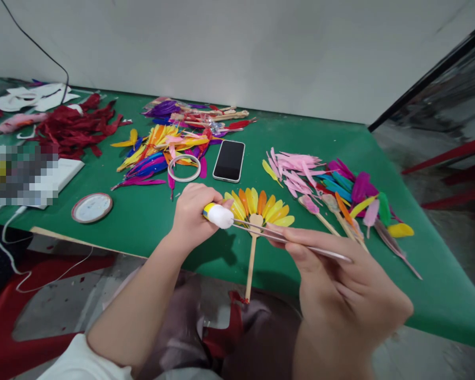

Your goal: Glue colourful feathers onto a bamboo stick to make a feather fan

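My left hand (196, 212) is wrapped round a small glue bottle (218, 215) with a white end and a yellow-and-blue body. In my right hand (332, 279) is a pair of metal tweezers (301, 244), pinched between thumb and fingers, with the tips at the bottle's white end. Beneath them lies a small feather fan (255, 221). Yellow and orange feathers spread from its wooden head, and its thin stick (250, 269) reaches past the table's near edge, with a red tie at the end. My hands cover part of the fan's feathers.
A phone (229, 160) and a tape roll (184, 168) lie beyond my hands on the green table (206, 248). Feather piles (296, 169) sit to the right, more (162, 142) at the back. Left are a round lid (92, 207) and dark red strips (73, 126).
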Available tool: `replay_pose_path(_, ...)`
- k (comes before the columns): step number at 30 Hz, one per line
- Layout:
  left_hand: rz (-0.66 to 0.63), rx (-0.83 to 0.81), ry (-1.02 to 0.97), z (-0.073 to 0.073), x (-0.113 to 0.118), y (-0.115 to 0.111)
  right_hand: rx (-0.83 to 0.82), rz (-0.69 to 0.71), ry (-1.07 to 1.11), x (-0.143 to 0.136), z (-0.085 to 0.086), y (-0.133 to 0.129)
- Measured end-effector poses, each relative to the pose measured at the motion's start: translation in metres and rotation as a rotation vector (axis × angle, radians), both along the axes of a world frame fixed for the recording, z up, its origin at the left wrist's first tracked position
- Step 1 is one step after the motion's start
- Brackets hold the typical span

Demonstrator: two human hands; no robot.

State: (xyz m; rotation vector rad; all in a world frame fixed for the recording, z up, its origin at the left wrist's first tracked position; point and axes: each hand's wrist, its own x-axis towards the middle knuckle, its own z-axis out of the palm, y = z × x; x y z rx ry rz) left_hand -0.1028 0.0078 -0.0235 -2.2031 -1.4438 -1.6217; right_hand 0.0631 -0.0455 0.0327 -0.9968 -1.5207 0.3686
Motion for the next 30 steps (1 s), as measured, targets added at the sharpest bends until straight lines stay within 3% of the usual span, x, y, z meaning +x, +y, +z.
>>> replay_pose_path(12, -0.007, -0.002, -0.011, 0.0006, 0.0008, 0.0001, 0.081, 0.025, 0.021, -0.0017, -0.0028, 0.0035)
replay_pose_path(30, 0.002, -0.007, 0.000, 0.0014, 0.0029, 0.0003, 0.049, 0.005, 0.014, -0.0023, -0.0041, 0.0024)
